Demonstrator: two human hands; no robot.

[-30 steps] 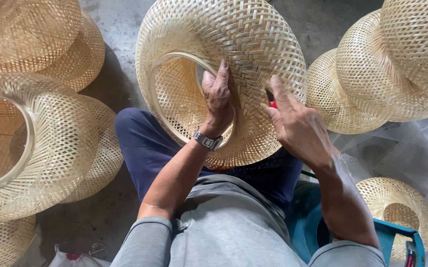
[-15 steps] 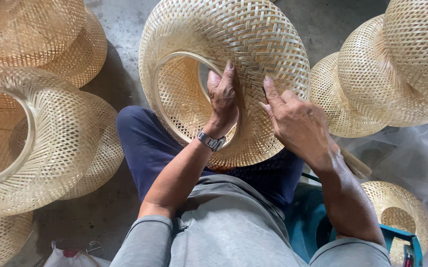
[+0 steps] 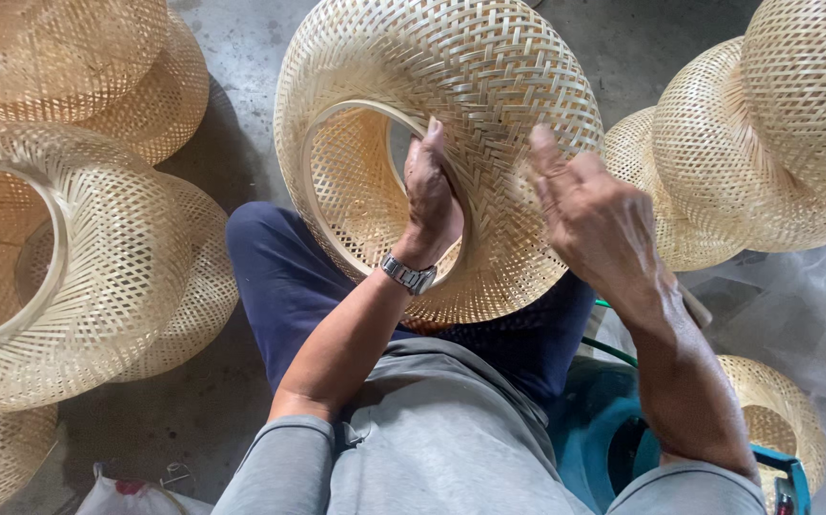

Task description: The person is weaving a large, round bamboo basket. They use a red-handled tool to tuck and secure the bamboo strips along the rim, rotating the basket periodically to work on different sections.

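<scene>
A large woven bamboo shade (image 3: 489, 86), round with a ringed opening, rests tilted on my lap. My left hand (image 3: 432, 195), with a metal watch (image 3: 408, 275) on its wrist, reaches into the opening and grips the inner rim. My right hand (image 3: 594, 215) lies against the shade's outer weave on the right side, fingers stretched upward and close together. Its palm is hidden, so I cannot see whether it holds anything small.
More woven shades crowd the concrete floor: a big one at left (image 3: 79, 277), a pair at top left (image 3: 79, 67), a stack at right (image 3: 765, 143), one at lower right (image 3: 765, 410). A teal seat (image 3: 594, 439) is under me. Clear plastic sheet (image 3: 813, 305) lies at right.
The shade has turned slightly on my lap. My right hand has slid up its outer side, and the small red item seen at its fingers earlier no longer shows. My left hand keeps the rim.
</scene>
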